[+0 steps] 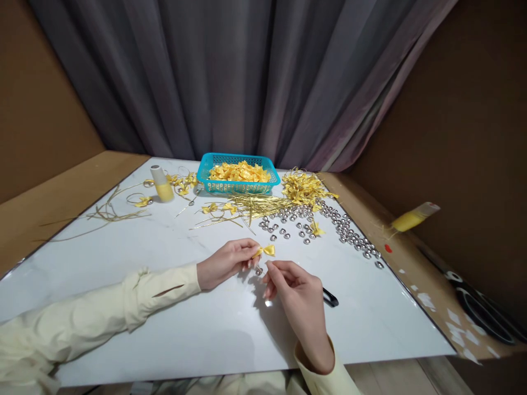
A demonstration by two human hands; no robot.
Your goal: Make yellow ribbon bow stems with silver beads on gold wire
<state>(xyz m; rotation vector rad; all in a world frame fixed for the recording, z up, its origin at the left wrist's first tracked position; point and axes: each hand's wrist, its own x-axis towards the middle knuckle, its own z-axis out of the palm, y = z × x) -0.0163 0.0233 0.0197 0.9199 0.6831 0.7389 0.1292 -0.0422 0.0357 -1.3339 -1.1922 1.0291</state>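
Observation:
Between the thumb and fingers of my left hand [233,258] is a small yellow satin ribbon bow [267,250]. Just below those fingertips sits a little silver bell [259,271]; whether it hangs from the bow or lies apart, I cannot tell. My right hand [297,293] is close beside the bow, its thumb and index finger pinched together. What that pinch holds, if anything, is too small to make out. A black-handled tool [330,297] lies on the table, partly hidden behind my right hand.
A teal basket [239,187] full of yellow bows stands at the back. Gold cords [259,205], loose silver bells [354,236] and a yellow bow pile [302,186] lie right of it. A glue bottle [162,184] stands left. Scissors [480,307] lie at the far right.

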